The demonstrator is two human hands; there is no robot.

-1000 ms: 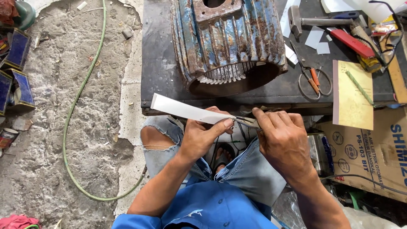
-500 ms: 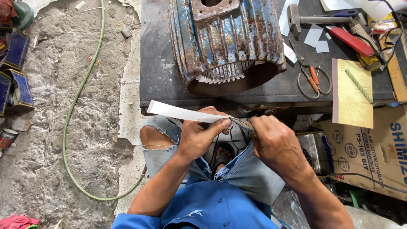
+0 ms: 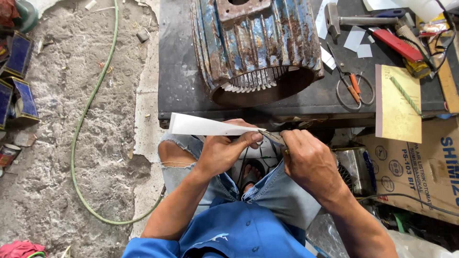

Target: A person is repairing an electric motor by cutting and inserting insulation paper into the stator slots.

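the left hand [image 3: 224, 152] pinches a long white paper strip [image 3: 205, 126] between thumb and fingers, holding it just in front of the rusty blue motor housing [image 3: 258, 45] that stands on the dark bench [image 3: 184, 91]. the right hand [image 3: 311, 162] is clenched around a small metal blade [image 3: 272, 137] whose tip meets the strip's end. orange-handled scissors [image 3: 351, 86] lie to the right of the housing, with a hammer [image 3: 354, 20] beyond them. a green hose [image 3: 91, 110] curves over the concrete floor left of the housing.
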